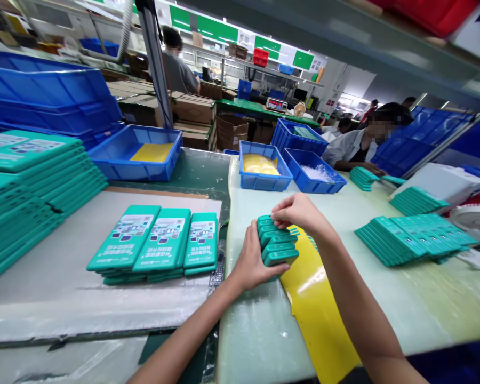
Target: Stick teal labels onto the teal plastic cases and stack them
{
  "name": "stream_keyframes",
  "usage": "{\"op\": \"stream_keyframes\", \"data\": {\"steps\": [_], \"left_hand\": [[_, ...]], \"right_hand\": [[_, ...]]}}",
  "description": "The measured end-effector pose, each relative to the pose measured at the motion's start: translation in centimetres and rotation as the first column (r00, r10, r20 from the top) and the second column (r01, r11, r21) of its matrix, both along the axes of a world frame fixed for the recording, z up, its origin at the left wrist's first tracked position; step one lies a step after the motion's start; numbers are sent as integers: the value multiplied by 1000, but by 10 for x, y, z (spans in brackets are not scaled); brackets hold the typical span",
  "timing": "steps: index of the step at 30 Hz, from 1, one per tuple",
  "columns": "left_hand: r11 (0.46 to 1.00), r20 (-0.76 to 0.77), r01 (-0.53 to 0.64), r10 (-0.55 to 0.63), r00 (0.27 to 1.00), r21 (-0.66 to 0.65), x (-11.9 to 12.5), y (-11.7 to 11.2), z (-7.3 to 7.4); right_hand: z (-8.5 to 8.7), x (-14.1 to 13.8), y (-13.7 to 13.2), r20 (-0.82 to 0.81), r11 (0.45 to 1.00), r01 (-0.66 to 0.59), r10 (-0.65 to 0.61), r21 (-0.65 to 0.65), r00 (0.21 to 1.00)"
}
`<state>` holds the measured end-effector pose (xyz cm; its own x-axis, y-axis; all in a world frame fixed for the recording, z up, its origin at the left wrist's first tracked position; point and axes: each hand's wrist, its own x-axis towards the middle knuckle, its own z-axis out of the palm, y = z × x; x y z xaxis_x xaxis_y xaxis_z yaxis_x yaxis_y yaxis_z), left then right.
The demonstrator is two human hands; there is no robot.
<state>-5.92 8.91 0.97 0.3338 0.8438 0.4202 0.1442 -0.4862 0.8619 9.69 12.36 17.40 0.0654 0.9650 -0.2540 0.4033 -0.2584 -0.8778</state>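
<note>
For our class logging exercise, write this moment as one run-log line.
left hand: holding stacked teal rectangular plastic-looking cases | right hand: at stack's far end | beside: glossy yellow sheet

1. Held stack of rect. plastic cases [279,236]: teal.
2. Flat printed rect. cases [162,237]: teal, w/ white lettering, b/w QR.
3. Long shiny plastic sheet [320,320]: bright yellow.
4. Open rect. plastic bin [264,183]: med. blue.
5. Smooth tabletop [264,330]: pale green.

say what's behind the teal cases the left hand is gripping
Behind the teal cases in the left hand, pale tabletop shows, then a blue bin with yellow contents. What the cases themselves cover can't be seen.
</note>
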Motion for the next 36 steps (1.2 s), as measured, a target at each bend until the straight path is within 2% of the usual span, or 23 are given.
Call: {"op": "stream_keyframes", "data": {"steps": [4, 7, 10, 14, 16, 18, 20, 22, 24, 27, 31, 34, 36], "left_hand": [[1000, -9, -7, 7, 1000, -3, 0, 1, -3], [1000, -26, -9, 9, 1000, -7, 0, 2, -7], [1000, -53, 1, -2, 999, -24, -1, 2, -12], [999, -67, 8, -11, 998, -41, -1, 1, -14], [999, -59, 4, -6, 998, -35, -1, 1, -13], [1000, -53, -5, 4, 999, -23, -1, 1, -13], [1000, -52, -9, 8, 999, -16, 0, 2, -12], [1000, -57, 7, -8, 998, -25, -1, 3, -11], [999, -59, 22, -24, 998, -38, -2, 4, -10], [999, -73, 24, -27, 997, -41, -5, 6, -10], [999, -106, 19, -23, 994, -46, -7, 9, -11], [1000, -114, 2, -6, 993, -30, -7, 8, -12], [1000, -106, 1, -3, 994, -22, -7, 7, -12]], "right_hand": [[-2, 5, 5, 250, 1000, 14, -18, 17, 968], [-1, 16, 9, 338, 995, -56, 26, 78, 941], [-4, 29, 13, 293, 992, -95, 67, 85, 954], [-19, 45, 15, 171, 989, -48, 23, 139, 985], [-30, 49, 15, 80, 978, -158, 148, 136, 986], [-42, 51, 16, -13, 943, -301, 306, 143, 952], [-54, 51, 20, -50, 921, -343, 358, 187, 932], [-66, 52, 26, -40, 940, -258, 273, 222, 961], [-79, 58, 32, 1, 964, -122, 125, 235, 992], [-101, 74, 25, 98, 965, 2, -28, 262, 995], [-135, 89, -15, 246, 969, -77, 18, 234, 969], [-158, 89, -43, 332, 965, -104, 18, 242, 943], [-168, 86, -53, 368, 959, -105, 0, 264, 930]]}}
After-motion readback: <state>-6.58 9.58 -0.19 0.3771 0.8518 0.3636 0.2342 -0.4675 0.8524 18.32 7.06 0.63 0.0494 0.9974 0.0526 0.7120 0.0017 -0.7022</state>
